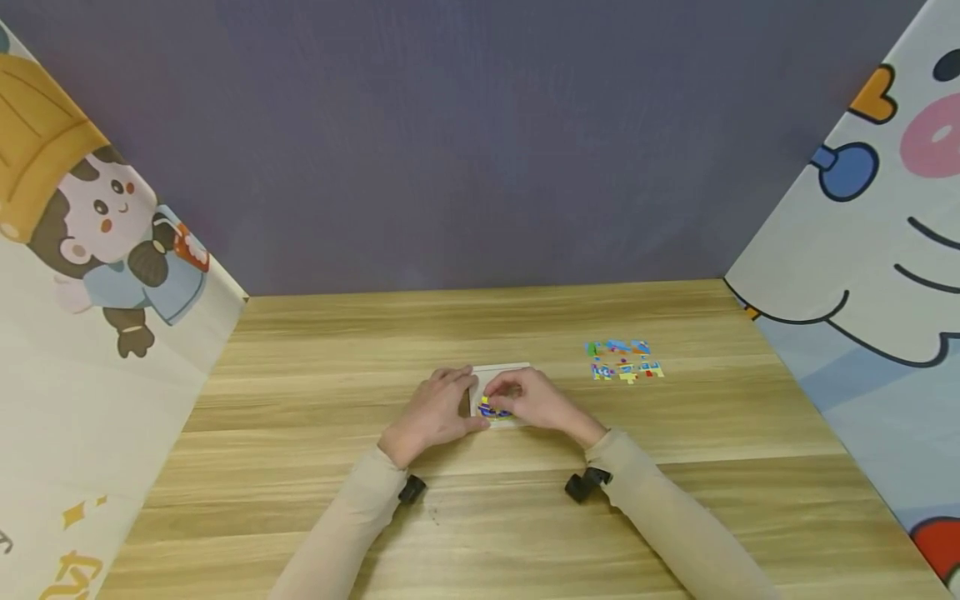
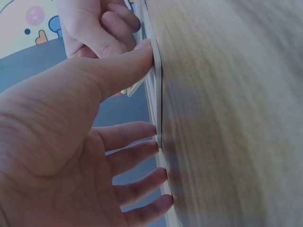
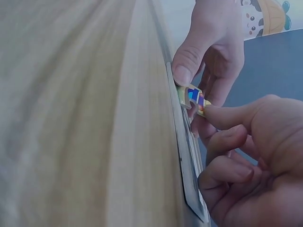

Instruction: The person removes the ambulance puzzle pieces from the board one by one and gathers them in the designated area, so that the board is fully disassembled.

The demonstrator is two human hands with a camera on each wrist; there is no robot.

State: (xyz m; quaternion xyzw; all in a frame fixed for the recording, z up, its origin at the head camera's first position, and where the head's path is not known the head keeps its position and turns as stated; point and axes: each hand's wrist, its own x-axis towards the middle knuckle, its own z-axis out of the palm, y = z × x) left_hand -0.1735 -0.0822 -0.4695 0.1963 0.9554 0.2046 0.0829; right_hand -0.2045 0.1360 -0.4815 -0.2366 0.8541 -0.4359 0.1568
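A light-rimmed puzzle board [image 1: 501,367] lies flat on the table between the two hands. My left hand [image 1: 433,410] rests at its left side, the fingers spread and nearly straight. In the left wrist view the thumb presses on the board's near edge [image 2: 157,80], while the fingertips touch along its side and the tabletop. Over the board, my right hand [image 1: 538,398] pinches a small colourful jigsaw piece [image 3: 194,96] between thumb and fingers, tilted in the right wrist view. Blue and yellow pieces [image 1: 486,410] show inside the board, partly hidden by the right hand.
Several loose jigsaw pieces [image 1: 624,367] lie spread out to the right of the board. The wooden table [image 1: 337,350] meets a dark back wall [image 1: 480,167], with cartoon-printed panels on both sides.
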